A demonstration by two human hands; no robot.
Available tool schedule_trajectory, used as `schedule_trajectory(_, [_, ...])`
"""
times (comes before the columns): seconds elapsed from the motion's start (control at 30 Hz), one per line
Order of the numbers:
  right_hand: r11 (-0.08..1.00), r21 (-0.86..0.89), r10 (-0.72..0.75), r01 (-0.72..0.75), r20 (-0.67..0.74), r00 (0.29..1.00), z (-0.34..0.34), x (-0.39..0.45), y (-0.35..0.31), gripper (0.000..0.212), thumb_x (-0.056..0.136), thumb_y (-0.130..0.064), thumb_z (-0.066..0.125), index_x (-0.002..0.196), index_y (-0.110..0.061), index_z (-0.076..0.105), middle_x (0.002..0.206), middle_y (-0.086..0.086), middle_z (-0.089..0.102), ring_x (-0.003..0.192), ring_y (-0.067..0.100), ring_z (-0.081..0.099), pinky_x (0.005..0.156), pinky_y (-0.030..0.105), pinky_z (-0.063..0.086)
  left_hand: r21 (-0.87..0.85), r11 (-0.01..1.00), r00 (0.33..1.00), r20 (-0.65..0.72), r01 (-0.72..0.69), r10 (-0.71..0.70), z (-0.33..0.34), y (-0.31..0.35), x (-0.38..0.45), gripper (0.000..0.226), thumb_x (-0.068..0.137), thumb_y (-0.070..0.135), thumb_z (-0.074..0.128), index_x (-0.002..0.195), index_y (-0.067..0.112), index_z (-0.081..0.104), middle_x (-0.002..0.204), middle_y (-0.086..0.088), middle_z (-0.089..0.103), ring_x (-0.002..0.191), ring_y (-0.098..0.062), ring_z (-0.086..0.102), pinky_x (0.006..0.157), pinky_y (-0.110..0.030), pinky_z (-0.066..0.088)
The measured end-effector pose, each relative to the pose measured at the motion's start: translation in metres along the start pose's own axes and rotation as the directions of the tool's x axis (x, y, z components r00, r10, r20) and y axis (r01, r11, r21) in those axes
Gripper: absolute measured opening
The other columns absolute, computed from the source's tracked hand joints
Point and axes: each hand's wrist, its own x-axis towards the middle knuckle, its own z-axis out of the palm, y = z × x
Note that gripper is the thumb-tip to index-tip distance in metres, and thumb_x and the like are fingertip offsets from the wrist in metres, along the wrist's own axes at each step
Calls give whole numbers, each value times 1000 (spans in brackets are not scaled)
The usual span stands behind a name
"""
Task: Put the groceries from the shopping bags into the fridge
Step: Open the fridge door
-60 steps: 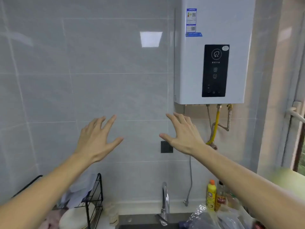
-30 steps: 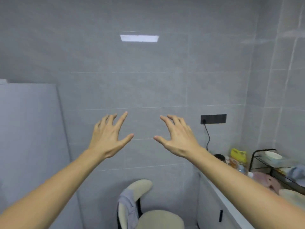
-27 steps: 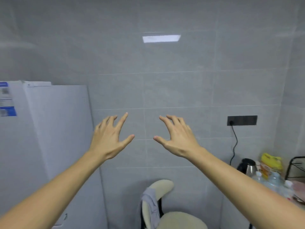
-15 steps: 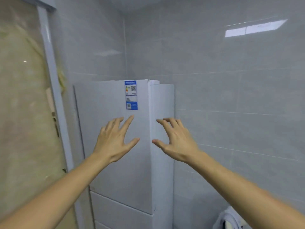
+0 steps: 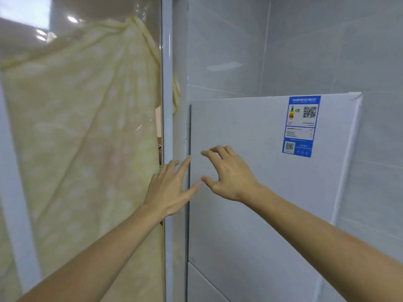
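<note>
A white fridge [image 5: 261, 192] fills the right half of the head view, its door closed, a blue energy label [image 5: 301, 126] near its top right. My left hand [image 5: 172, 188] is held out with straight spread fingers at the fridge door's left edge. My right hand [image 5: 226, 173] hovers in front of the door just right of it, fingers bent loosely, holding nothing. No groceries or shopping bags are in view.
A glass door with a white frame post [image 5: 167, 127] stands immediately left of the fridge, a pale yellow patterned curtain [image 5: 82, 127] behind the glass. Grey tiled wall [image 5: 327, 51] rises behind and to the right of the fridge.
The view has swung left from the sink and counter past a chair to the fridge. Both empty hands now sit close together at the door's left edge.
</note>
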Motion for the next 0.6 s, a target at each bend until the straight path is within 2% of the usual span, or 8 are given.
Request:
schedule_trajectory(0.13, [994, -82, -64, 67, 48, 997, 49, 76, 24, 61, 93, -45, 59, 148, -21, 46, 143, 3, 52, 132, 26, 44, 109, 42, 41, -48, 998, 997, 55, 51, -48, 43, -31, 43, 82, 94, 71, 41, 162, 35, 12, 151, 0, 42, 139, -22, 41, 103, -40, 46])
schedule_trajectory(0.23, [965, -224, -118, 140, 108, 987, 74, 133, 44, 48, 92, -40, 57, 134, -19, 55, 133, 4, 57, 127, 28, 48, 114, 40, 34, -104, 986, 982, 152, 129, -112, 77, -49, 76, 81, 94, 72, 41, 160, 30, 19, 149, -1, 46, 135, -22, 45, 101, -39, 47])
schedule_trajectory(0.33, [882, -401, -195, 247, 167, 966, 91, 175, 50, 39, 87, -33, 57, 122, -17, 61, 122, 4, 60, 123, 29, 51, 119, 45, 26, -209, 953, 946, 285, 220, -156, 112, -66, 106, 86, 89, 80, 41, 157, 30, 26, 148, -1, 49, 131, -21, 52, 101, -41, 49])
schedule_trajectory(0.4, [800, -503, -238, 327, 234, 943, 101, 196, 46, 39, 87, -33, 57, 123, -18, 63, 124, 6, 60, 127, 30, 50, 124, 52, 17, -288, 918, 922, 353, 272, -162, 133, -74, 123, 85, 83, 85, 43, 149, 31, 35, 142, 0, 55, 124, -21, 57, 99, -42, 51])
schedule_trajectory(0.47, [735, -566, -250, 374, 287, 925, 109, 217, 42, 39, 88, -35, 56, 124, -19, 63, 128, 6, 59, 131, 29, 48, 126, 57, 10, -373, 878, 913, 379, 299, -150, 149, -78, 136, 80, 80, 86, 47, 139, 31, 42, 135, 4, 59, 117, -19, 60, 97, -42, 53])
schedule_trajectory(0.6, [644, -653, -222, 399, 339, 914, 121, 238, 44, 40, 92, -42, 52, 121, -21, 69, 127, 5, 66, 133, 28, 49, 128, 59, 1, -466, 844, 920, 384, 265, -77, 179, -87, 151, 94, 72, 93, 48, 144, 33, 36, 138, 7, 61, 117, -19, 63, 95, -42, 55])
